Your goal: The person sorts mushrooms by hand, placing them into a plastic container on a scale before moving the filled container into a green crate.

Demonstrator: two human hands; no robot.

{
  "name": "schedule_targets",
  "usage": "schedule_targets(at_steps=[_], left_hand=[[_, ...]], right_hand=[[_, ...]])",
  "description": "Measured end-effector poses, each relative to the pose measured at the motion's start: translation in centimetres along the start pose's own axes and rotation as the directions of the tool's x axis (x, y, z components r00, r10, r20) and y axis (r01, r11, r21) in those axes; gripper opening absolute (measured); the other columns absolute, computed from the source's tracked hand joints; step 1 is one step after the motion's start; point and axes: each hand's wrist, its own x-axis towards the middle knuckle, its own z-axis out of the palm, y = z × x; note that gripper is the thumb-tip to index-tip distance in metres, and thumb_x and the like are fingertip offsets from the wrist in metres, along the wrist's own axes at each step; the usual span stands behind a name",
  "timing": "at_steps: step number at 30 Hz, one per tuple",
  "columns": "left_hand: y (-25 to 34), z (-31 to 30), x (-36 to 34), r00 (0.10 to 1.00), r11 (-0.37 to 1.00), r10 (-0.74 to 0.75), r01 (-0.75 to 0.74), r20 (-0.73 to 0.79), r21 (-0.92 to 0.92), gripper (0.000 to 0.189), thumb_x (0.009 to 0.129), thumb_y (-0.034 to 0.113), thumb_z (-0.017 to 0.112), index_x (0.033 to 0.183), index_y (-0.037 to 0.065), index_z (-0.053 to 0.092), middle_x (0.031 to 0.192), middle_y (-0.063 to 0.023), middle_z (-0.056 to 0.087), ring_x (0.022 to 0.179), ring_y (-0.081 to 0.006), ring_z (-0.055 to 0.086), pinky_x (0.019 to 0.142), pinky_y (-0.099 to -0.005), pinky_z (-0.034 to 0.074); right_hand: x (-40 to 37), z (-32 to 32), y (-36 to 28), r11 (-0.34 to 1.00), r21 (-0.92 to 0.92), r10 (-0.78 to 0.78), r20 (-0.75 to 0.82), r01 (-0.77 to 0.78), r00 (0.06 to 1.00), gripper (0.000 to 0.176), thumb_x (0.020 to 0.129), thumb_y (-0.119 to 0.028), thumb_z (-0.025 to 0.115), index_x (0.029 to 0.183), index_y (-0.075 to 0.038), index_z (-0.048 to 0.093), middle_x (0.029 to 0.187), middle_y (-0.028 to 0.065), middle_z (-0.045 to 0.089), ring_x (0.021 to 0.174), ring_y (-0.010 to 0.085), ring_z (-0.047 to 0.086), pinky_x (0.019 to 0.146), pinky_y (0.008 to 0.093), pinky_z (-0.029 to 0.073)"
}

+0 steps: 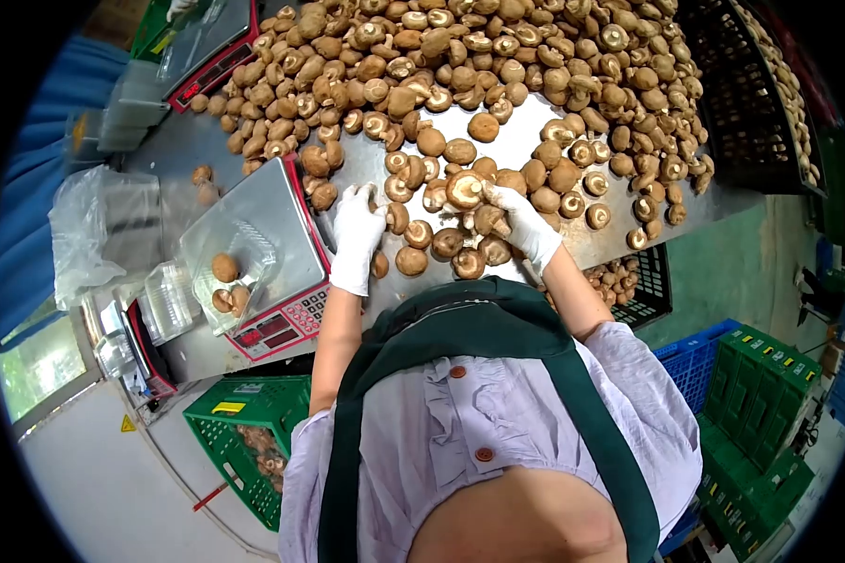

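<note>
My right hand (526, 228), in a white glove, pinches a shiitake mushroom (465, 190) with its pale gilled underside facing up. Another mushroom (489, 220) sits against the same fingers. My left hand (358, 236), also gloved, is curled beside the scale, and a bit of brown mushroom (376, 198) shows at its fingers, mostly hidden. Loose mushrooms (411, 261) lie on the metal table (573, 246) between both hands. Left of my left hand, a red-framed digital scale (296, 230) carries a clear plastic tray (227, 246) with several mushrooms in it.
A large mushroom heap (498, 56) covers the table's far side. Black crates (742, 94) stand at the right. Clear bags (103, 230) and a second scale (211, 56) are at the left. Green crates (253, 436) sit below the table, with more (760, 403) at lower right.
</note>
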Motion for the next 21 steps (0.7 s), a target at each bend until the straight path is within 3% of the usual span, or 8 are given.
schedule_targets(at_steps=[1, 6, 8, 10, 12, 13, 16, 21], left_hand=[[-0.1, -0.5, -0.2, 0.999, 0.998, -0.033, 0.032, -0.010, -0.054, 0.044, 0.072, 0.020, 0.067, 0.112, 0.005, 0.059, 0.116, -0.0178, 0.055, 0.105, -0.0318, 0.054, 0.090, -0.0346, 0.042], [-1.9, -0.6, -1.4, 0.976, 0.940, -0.173, 0.203, 0.133, -0.273, 0.038, 0.073, 0.022, 0.067, 0.107, 0.004, 0.062, 0.103, -0.0186, 0.062, 0.097, -0.0302, 0.059, 0.085, -0.0345, 0.045], [-2.6, 0.2, -2.0, 0.967, 0.736, -0.228, 0.249, 0.115, -0.629, 0.031, 0.078, 0.015, 0.063, 0.105, 0.001, 0.062, 0.097, -0.0145, 0.064, 0.093, -0.0220, 0.061, 0.081, -0.0301, 0.047], [-1.9, -0.8, -2.7, 0.962, 0.653, -0.222, 0.268, 0.160, -0.708, 0.029, 0.083, 0.009, 0.058, 0.111, 0.000, 0.058, 0.102, -0.0114, 0.062, 0.095, -0.0173, 0.059, 0.080, -0.0282, 0.048], [-1.0, -1.6, -3.6, 0.913, -0.016, -0.231, 0.341, 0.335, -0.940, 0.036, 0.085, 0.004, 0.054, 0.121, 0.001, 0.049, 0.117, -0.0132, 0.055, 0.103, -0.0220, 0.056, 0.085, -0.0316, 0.047], [-0.9, -1.8, -3.9, 0.942, -0.146, -0.156, 0.276, 0.298, -0.950, 0.036, 0.089, 0.003, 0.047, 0.125, 0.000, 0.044, 0.117, -0.0134, 0.052, 0.102, -0.0240, 0.056, 0.088, -0.0352, 0.048], [-0.1, -2.3, -4.5, 0.973, -0.261, -0.060, 0.199, 0.222, -0.945, 0.035, 0.090, 0.005, 0.046, 0.124, -0.002, 0.044, 0.117, -0.0137, 0.052, 0.103, -0.0244, 0.056, 0.089, -0.0357, 0.048], [-0.5, -2.0, -4.1, 0.965, -0.234, -0.179, 0.149, 0.193, -0.961, 0.036, 0.090, 0.008, 0.049, 0.125, -0.001, 0.044, 0.116, -0.0134, 0.053, 0.103, -0.0232, 0.055, 0.087, -0.0342, 0.048]], right_hand=[[0.5, -1.0, 0.4, 0.999, -0.047, 0.014, 0.127, -0.008, 0.992, 0.028, 0.091, -0.020, 0.051, 0.108, 0.001, 0.056, 0.100, 0.0043, 0.060, 0.088, 0.0123, 0.058, 0.074, 0.0244, 0.048], [0.8, 0.5, 1.3, 0.910, -0.405, -0.071, 0.057, 0.088, 0.996, 0.032, 0.090, -0.020, 0.052, 0.114, 0.002, 0.054, 0.105, 0.0045, 0.059, 0.093, 0.0110, 0.055, 0.081, 0.0247, 0.045], [0.8, 0.9, 1.6, 0.791, -0.597, -0.140, 0.044, 0.138, 0.989, 0.036, 0.090, -0.019, 0.053, 0.119, 0.002, 0.051, 0.108, 0.0045, 0.059, 0.096, 0.0101, 0.053, 0.084, 0.0245, 0.043], [1.0, 0.8, 2.5, 0.755, -0.629, -0.181, 0.073, 0.186, 0.981, 0.041, 0.088, -0.021, 0.055, 0.121, 0.003, 0.049, 0.104, 0.0070, 0.060, 0.094, 0.0119, 0.054, 0.083, 0.0259, 0.044], [1.4, 0.5, 3.1, 0.540, -0.825, -0.215, 0.056, 0.167, 0.975, 0.047, 0.086, -0.025, 0.058, 0.123, 0.001, 0.047, 0.102, 0.0136, 0.061, 0.092, 0.0167, 0.056, 0.082, 0.0286, 0.045], [1.8, 0.1, 3.9, 0.490, -0.854, -0.263, 0.048, 0.176, 0.964, 0.052, 0.083, -0.029, 0.060, 0.124, 0.000, 0.047, 0.100, 0.0198, 0.061, 0.091, 0.0231, 0.059, 0.081, 0.0312, 0.046], [1.6, 0.5, 4.1, 0.376, -0.912, -0.271, 0.062, 0.165, 0.961, 0.055, 0.082, -0.033, 0.060, 0.125, -0.001, 0.047, 0.102, 0.0219, 0.060, 0.091, 0.0267, 0.060, 0.080, 0.0321, 0.046], [1.4, 0.9, 4.7, 0.118, -0.978, -0.342, 0.121, 0.170, 0.932, 0.055, 0.080, -0.035, 0.060, 0.125, -0.005, 0.047, 0.071, 0.0177, 0.062, 0.071, 0.0306, 0.062, 0.070, 0.0371, 0.049]])
